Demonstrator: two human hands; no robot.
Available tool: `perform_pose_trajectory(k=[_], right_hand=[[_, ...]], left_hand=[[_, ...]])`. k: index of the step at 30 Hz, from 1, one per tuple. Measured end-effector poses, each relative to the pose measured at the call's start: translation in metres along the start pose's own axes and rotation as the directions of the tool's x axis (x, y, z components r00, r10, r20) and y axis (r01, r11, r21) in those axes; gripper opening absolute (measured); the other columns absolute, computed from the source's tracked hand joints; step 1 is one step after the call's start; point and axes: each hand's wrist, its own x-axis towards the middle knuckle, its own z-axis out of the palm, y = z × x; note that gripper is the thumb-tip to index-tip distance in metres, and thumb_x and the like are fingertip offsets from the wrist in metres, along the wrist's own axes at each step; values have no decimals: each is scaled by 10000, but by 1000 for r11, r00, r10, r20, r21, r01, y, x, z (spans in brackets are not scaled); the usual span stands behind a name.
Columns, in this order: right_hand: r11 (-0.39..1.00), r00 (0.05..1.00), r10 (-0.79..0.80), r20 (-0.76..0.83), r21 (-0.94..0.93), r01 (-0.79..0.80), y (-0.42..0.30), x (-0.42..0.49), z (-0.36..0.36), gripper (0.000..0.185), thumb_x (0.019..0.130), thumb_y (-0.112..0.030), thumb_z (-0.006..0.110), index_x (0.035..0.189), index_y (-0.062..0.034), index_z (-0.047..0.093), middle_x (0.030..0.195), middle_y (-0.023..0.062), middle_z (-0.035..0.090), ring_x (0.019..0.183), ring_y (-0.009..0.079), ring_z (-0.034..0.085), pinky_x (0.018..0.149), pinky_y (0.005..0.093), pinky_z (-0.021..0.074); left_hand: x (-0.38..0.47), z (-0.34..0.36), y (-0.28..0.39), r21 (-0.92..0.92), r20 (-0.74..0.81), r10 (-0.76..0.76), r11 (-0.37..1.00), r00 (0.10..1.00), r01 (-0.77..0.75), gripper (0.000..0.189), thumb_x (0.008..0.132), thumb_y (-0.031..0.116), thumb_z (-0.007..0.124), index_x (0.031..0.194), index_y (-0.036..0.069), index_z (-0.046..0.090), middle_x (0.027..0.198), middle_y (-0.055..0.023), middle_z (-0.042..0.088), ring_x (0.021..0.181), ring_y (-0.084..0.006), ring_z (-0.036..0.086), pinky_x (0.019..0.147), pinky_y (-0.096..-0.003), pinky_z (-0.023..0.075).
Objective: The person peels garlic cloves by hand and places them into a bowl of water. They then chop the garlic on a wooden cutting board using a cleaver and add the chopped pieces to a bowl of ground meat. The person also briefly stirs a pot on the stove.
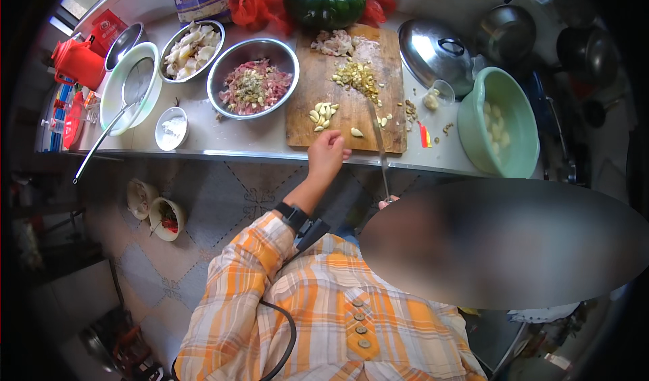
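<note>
My left hand (pixel 328 150) hovers at the front edge of a wooden cutting board (pixel 350 140), fingers loosely curled; whether anything is inside them is hidden. Just beyond it lie a small heap of peeled garlic cloves (pixel 323 115) and a single clove (pixel 356 132). A kitchen knife (pixel 379 143), seen nearly edge-on, runs back from the board to my right hand (pixel 384 203), which grips its handle end and is mostly covered by a blurred patch. By the knife tip sits a pile of chopped yellowish pieces (pixel 356 77). Pale raw meat scraps (pixel 333 43) lie at the board's far end.
Left of the board stand a steel bowl of seasoned meat (pixel 253 87), a bowl of pale slices (pixel 191 51), a small bowl of white powder (pixel 172 128) and a strainer (pixel 138 79). To the right are a steel lid (pixel 431 51) and a green basin (pixel 469 120). A green squash (pixel 324 3) sits behind.
</note>
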Motion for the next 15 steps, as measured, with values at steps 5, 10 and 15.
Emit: perform_pose_trajectory(k=[5,10,15], right_hand=[[969,989,81,122,224,-107,-28,-17,-9,199,947,-192,521,805,-55,541,587,2,533,423,70,467,393,216,362],[985,997,66,26,159,-70,-32,-5,-24,186,939,-179,539,814,-43,563,574,-10,533,431,63,474,401,219,365],[663,750,-620,-232,-667,341,1,4,-23,266,920,-266,570,778,-42,567,538,-7,537,426,91,501,400,256,380]], left_hand=[[43,31,-17,141,168,15,989,986,-39,78,884,20,513,921,-14,572,760,-14,581,678,-102,596,587,-226,493],[63,63,-20,405,90,214,885,973,-232,126,827,45,604,941,-2,625,730,-24,608,659,-121,604,596,-264,487],[42,42,43,835,63,656,378,753,-400,149,780,185,637,861,64,670,901,-148,647,787,-332,641,700,-404,519]])
